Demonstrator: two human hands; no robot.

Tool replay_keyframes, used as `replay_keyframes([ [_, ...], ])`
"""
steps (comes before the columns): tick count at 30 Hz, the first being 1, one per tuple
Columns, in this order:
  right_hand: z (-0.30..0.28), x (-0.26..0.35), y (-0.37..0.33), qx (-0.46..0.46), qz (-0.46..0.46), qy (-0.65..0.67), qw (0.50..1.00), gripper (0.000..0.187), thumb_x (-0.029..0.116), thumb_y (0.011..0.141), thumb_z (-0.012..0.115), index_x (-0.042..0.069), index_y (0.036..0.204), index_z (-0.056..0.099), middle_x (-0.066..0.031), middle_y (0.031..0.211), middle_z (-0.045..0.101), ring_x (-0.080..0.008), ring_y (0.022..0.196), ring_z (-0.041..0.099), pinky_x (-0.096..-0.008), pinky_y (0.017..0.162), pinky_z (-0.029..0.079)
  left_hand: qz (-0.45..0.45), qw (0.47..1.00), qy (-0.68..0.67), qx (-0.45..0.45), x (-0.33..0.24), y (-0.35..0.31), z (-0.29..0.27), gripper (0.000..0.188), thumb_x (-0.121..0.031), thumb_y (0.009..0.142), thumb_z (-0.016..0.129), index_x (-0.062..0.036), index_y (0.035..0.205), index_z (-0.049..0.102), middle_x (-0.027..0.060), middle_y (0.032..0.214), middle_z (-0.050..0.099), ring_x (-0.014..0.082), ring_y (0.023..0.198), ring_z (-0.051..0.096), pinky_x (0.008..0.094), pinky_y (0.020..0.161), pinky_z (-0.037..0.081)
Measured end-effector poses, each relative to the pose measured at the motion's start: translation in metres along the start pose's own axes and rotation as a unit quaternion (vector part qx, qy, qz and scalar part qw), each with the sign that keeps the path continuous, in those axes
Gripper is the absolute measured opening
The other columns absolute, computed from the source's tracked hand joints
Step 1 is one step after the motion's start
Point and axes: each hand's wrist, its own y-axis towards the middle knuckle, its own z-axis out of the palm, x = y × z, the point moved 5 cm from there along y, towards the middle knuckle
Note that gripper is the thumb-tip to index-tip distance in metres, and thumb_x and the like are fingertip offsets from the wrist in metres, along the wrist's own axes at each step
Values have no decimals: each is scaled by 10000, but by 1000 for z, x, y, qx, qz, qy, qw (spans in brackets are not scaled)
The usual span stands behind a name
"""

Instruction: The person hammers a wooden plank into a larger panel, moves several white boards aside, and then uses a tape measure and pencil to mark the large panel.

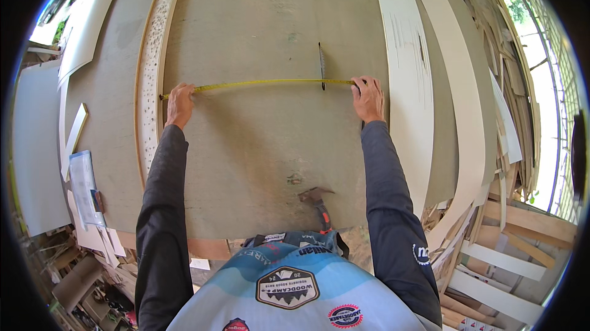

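Observation:
A yellow tape measure (258, 83) is stretched across the grey-brown tabletop (258, 146) from one hand to the other. My left hand (180, 105) is closed on its left end, beside a long speckled strip (156, 54) with a wooden edge. On the right, my right hand (369, 98) is curled round the other end, next to a white board (409, 79); its palm side is hidden. The tape passes across a thin upright saw blade (321, 63) that sticks up from the tabletop, nearer to my right hand.
At the near edge lies a hammer (318, 202) with a black and red handle. A curved pale strip (458, 79) runs along the right side. Wood offcuts (510, 232) are piled beyond it. To the left are a blue-edged clipboard (86, 186) and white sheets (86, 42).

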Motion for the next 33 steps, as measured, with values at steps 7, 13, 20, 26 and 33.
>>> replay_keyframes([
  [7,3,-20,2,-17,25,-27,999,157,206,890,589,172,1016,675,-6,1089,578,-227,1093,496,-450,824,444,-12,999,36,8,-4,13,0,207,46,782,559,-11,925,697,157,847,630,350,839,618,403,758,473],
  [13,4,-9,13,-18,37,-25,999,128,187,883,587,166,957,690,9,1065,578,-227,1073,491,-440,818,430,-36,995,71,-65,3,-11,-15,391,-18,822,582,-52,1212,598,184,1165,568,341,1107,548,366,940,440],
  [20,4,-14,1,-37,34,-29,998,126,170,871,604,163,963,689,13,1063,577,-226,1069,489,-443,813,427,-227,951,150,-144,8,-133,-70,827,-373,742,760,-141,1444,387,233,1466,296,400,1366,275,570,1070,270],
  [26,5,-15,3,-37,36,-22,998,136,163,860,616,173,973,692,21,1069,578,-219,1083,487,-450,826,425,-490,853,176,-36,31,-282,-95,1156,-584,593,812,-140,1501,253,297,1450,278,441,1365,248,627,1066,213],
  [33,8,-19,2,-32,38,-9,999,130,162,855,620,176,963,690,25,1068,574,-215,1091,483,-457,835,423,-494,856,152,-22,27,-357,-104,1172,-609,586,804,-102,1496,267,283,1320,431,426,1242,420,524,1009,351],
])
